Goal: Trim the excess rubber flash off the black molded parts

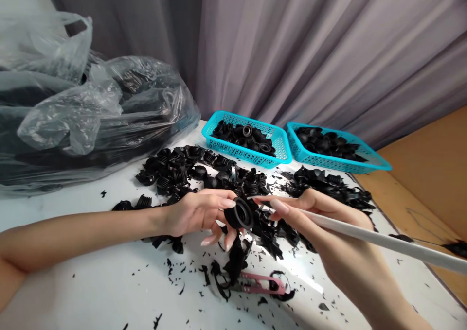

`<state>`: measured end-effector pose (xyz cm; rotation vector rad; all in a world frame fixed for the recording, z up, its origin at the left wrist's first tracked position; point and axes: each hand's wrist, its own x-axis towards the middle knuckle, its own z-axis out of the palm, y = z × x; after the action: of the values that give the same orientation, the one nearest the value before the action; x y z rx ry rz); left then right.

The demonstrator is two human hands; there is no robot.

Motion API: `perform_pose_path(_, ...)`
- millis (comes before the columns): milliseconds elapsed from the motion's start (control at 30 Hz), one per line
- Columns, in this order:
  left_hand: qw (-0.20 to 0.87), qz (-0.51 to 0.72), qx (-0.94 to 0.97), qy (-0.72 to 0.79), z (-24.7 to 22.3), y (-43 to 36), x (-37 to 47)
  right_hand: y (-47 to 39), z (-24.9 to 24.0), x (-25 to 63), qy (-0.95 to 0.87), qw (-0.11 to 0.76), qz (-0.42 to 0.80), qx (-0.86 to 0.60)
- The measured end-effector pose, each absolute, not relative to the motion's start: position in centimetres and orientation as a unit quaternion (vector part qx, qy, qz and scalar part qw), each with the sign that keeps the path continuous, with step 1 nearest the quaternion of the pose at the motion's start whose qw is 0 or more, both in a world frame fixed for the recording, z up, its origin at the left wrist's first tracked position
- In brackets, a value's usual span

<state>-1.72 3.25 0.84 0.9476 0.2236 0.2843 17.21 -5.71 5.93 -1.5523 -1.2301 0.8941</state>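
Note:
My left hand (204, 213) pinches a round black ribbed rubber part (240, 213) between thumb and fingers, its ringed open end turned to the right. Just right of that part, my right hand (314, 223) is closed round a long, thin white stick-like tool (365, 236). A dark tip shows at my right fingertips, close to the rubber part; whether it touches cannot be made out. Beneath both hands lie torn black rubber scraps (270, 237). A pink-handled tool (264, 284) lies on the table below, partly covered by scraps.
Several ribbed black parts (178, 174) are heaped behind my hands. Two turquoise baskets (251, 159) (339, 165) with black parts stand at the back. A large clear plastic bag (98, 126) fills the left. Black crumbs dot the white table (120, 281); a grey curtain (292, 53) hangs behind.

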Motion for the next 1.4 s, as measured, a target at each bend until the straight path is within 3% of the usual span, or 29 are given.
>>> perform_pose_path(133, 0.879, 0.138, 0.445, 0.102, 0.7, 3.4, -1.7, -6.4, 5.6, 18.6, -0.552, 0.405, 0.231, -0.691)
perform_pose_path(267, 0.873, 0.145, 0.451, 0.116, 0.7, 3.3, -1.7, -8.3, 2.7, 19.0, -0.638, 0.344, 0.297, -0.622)
perform_pose_path(533, 0.855, 0.168, 0.464, 0.160, 1.3, 3.2, -1.4, -9.6, -2.3, 18.6, -0.860, 0.193, 0.181, -0.436)
perform_pose_path(667, 0.844, 0.163, 0.480, 0.172, 1.3, 3.2, -1.6, -9.2, -3.0, 19.0, -0.854, 0.165, 0.219, -0.443)
perform_pose_path(833, 0.842, 0.152, 0.486, 0.177, 1.0, 3.2, -1.6, -10.1, -2.6, 18.7, -0.788, 0.221, 0.292, -0.495)
perform_pose_path(1000, 0.837, 0.150, 0.501, 0.161, 1.0, 3.3, -1.5, -10.2, 0.6, 20.0, -0.586, 0.336, 0.431, -0.598)
perform_pose_path(1100, 0.835, 0.150, 0.504, 0.165, 1.1, 3.2, -1.3, -9.7, 2.9, 21.8, -0.605, 0.308, 0.497, -0.540)
perform_pose_path(1167, 0.832, 0.151, 0.505, 0.171, 1.2, 3.1, -1.2, -9.6, 3.9, 22.6, -0.628, 0.299, 0.494, -0.521)
perform_pose_path(1300, 0.827, 0.149, 0.511, 0.182, 1.3, 2.9, -1.0, -9.8, 3.9, 22.4, -0.543, 0.380, 0.425, -0.617)
perform_pose_path(1400, 0.831, 0.133, 0.508, 0.186, 1.3, 2.9, -1.0, -9.3, 3.5, 21.5, -0.474, 0.425, 0.483, -0.601)
